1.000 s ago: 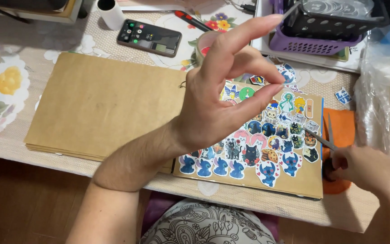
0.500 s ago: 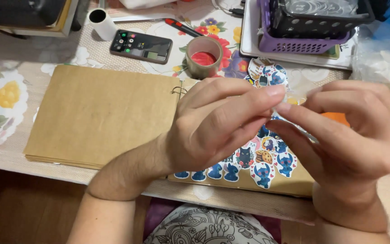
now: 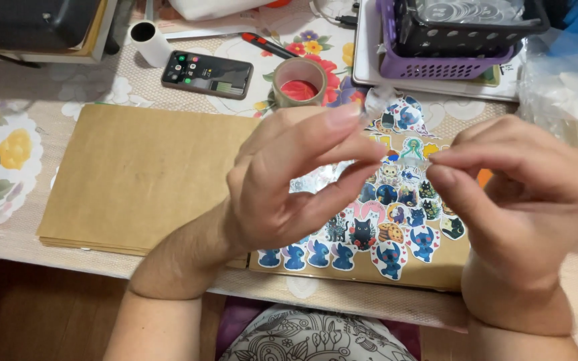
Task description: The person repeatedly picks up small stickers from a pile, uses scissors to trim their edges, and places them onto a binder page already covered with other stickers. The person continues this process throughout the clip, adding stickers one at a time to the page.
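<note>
My left hand (image 3: 289, 180) is raised over the table, thumb and fingers pinched on a small clear piece of film (image 3: 377, 100) whose crinkled end sticks up past my fingertip. My right hand (image 3: 523, 194) hovers a little to the right, apart from the left, with its fingertips pinched together; I can see nothing between them. Under both hands lies an open brown cardboard book (image 3: 142, 174). Its right page (image 3: 396, 200) is covered with several cartoon stickers, many of them blue.
A roll of brown tape (image 3: 300, 80), a dark phone (image 3: 207, 73), a white roll (image 3: 150, 40) and a red-handled tool (image 3: 265, 45) lie behind the book. A purple basket (image 3: 449, 63) holding a black one stands back right, beside a clear plastic bag (image 3: 570, 87). The tablecloth (image 3: 1, 140) is flowered.
A second ago my right hand was low at the table's right edge. It then rose to meet the left fingertips, and the two hands have now drawn apart.
</note>
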